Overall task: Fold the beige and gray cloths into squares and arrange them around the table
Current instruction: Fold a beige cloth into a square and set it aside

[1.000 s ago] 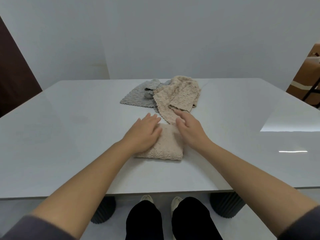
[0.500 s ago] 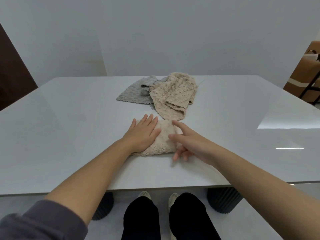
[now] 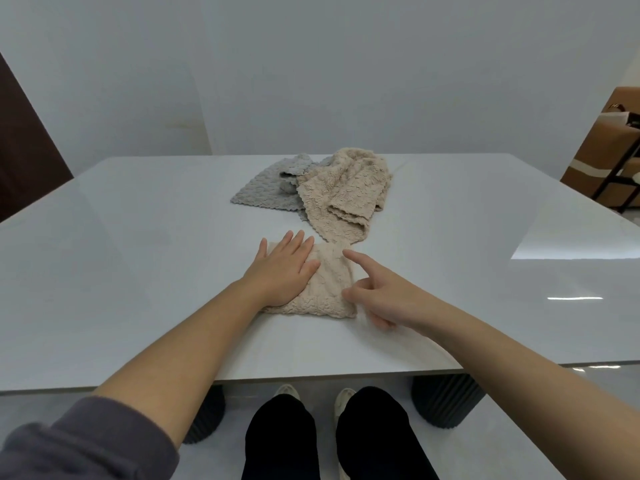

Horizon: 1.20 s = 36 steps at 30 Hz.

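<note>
No text, label, brand, number or sign can be read anywhere in the view. The brown box (image 3: 599, 143) at the right edge has a pale band across it, but no letters can be made out on it; it is too far away and partly cut off by the frame.

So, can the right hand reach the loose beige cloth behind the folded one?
Probably yes. The right hand sits at the right edge of the folded beige cloth, and the loose beige cloth lies just beyond it with nothing between. The left hand lies off that path.
</note>
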Motion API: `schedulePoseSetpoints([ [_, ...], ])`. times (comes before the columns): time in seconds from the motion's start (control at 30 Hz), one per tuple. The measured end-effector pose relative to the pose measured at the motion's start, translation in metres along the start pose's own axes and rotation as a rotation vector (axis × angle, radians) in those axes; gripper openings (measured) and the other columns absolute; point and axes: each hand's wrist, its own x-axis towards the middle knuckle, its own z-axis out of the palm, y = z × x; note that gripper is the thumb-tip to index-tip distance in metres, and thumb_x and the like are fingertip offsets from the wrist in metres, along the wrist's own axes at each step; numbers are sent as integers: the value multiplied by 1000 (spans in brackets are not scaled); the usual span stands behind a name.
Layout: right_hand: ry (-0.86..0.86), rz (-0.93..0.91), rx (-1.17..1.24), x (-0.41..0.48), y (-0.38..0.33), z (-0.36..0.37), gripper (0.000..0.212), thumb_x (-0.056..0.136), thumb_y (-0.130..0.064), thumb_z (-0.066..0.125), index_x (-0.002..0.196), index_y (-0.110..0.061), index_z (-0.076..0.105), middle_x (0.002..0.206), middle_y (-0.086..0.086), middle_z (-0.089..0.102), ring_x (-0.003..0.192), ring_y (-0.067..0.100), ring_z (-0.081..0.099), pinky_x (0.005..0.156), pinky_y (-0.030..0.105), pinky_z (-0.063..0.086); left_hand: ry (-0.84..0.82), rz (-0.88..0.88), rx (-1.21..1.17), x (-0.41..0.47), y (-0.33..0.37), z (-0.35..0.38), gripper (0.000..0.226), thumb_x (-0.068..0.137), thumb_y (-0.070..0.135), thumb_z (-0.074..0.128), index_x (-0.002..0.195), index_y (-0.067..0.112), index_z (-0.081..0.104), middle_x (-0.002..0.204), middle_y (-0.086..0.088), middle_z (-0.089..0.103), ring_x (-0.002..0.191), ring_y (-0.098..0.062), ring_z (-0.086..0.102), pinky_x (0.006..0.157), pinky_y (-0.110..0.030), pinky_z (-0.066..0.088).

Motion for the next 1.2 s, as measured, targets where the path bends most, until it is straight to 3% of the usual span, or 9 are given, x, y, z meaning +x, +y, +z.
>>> schedulePoseSetpoints([
  [0.1, 18, -36, -65, 6, 1, 4, 65, 93, -23, 56, 149, -36, 25, 60, -13, 52, 45, 0, 46, 47, 14, 36, 8, -4, 2, 0, 0, 0, 60, 101, 50, 9, 154, 25, -1, 161, 5, -9, 147, -10, -13, 118, -49, -10],
  [0.27, 27, -47, 77, 8, -2, 4, 67, 91, -18, 61, 146, -40, 29, 67, -2, 48, 45, 11, 47, 42, 22, 37, 24, 0, 15, -1, 0, 0, 60, 101, 49, 10, 154, 24, -2, 161, 5, -9, 147, -10, -13, 118, -49, -10],
  [0.43, -101, -97, 58, 8, -5, 7, 80, 88, -18, 66, 149, -45, 21, 71, 1, 48, 45, 15, 54, 41, 24, 40, 23, 11, 11, -2, 1, -1, 60, 101, 49, 10, 154, 24, -1, 161, 5, -8, 147, -10, -13, 117, -49, -11],
  [0.57, -134, -207, -93, 12, -4, 4, 88, 86, -20, 71, 148, -51, 17, 84, 5, 50, 48, 6, 53, 50, 18, 44, 25, 11, 6, -2, 1, -1, 59, 101, 48, 11, 154, 24, -1, 162, 6, -6, 147, -9, -12, 118, -49, -11],
  [0.7, -35, -337, -242, 17, -2, 1, 89, 82, -19, 72, 145, -55, 20, 89, 16, 60, 55, 7, 50, 64, 28, 50, 24, 11, 6, -1, 1, -1, 59, 101, 48, 11, 154, 25, 0, 162, 7, -6, 147, -9, -12, 118, -49, -11],
  [0.9, -10, -374, -177, 23, 6, 5, 85, 80, -20, 74, 142, -55, 27, 91, 17, 60, 62, 17, 52, 68, 32, 50, 7, 15, -7, 1, 0, -1, 60, 101, 49, 10, 154, 25, 0, 162, 7, -6, 147, -9, -11, 118, -49, -10],
  [0.97, 20, -367, -192, 22, 7, 5, 84, 78, -20, 75, 141, -54, 30, 92, 20, 62, 62, 11, 51, 72, 34, 51, 3, 12, -23, 1, -1, -1, 60, 101, 49, 11, 154, 25, 1, 161, 7, -5, 147, -8, -11, 117, -48, -11],
  [1.1, 82, -322, -245, 16, 12, 5, 80, 76, -27, 78, 140, -48, 35, 89, 8, 64, 69, 9, 56, 79, 32, 53, 6, 6, -42, 1, -1, -2, 60, 101, 50, 11, 154, 25, 2, 162, 7, -5, 147, -8, -12, 117, -48, -12],
  [1.2, 66, -247, -259, 12, 7, 5, 63, 82, -39, 72, 138, -39, 42, 78, -7, 53, 71, 9, 53, 78, 32, 50, 56, -7, -55, -1, 1, -2, 61, 101, 50, 13, 155, 23, 2, 162, 4, -6, 147, -10, -12, 118, -48, -11],
])
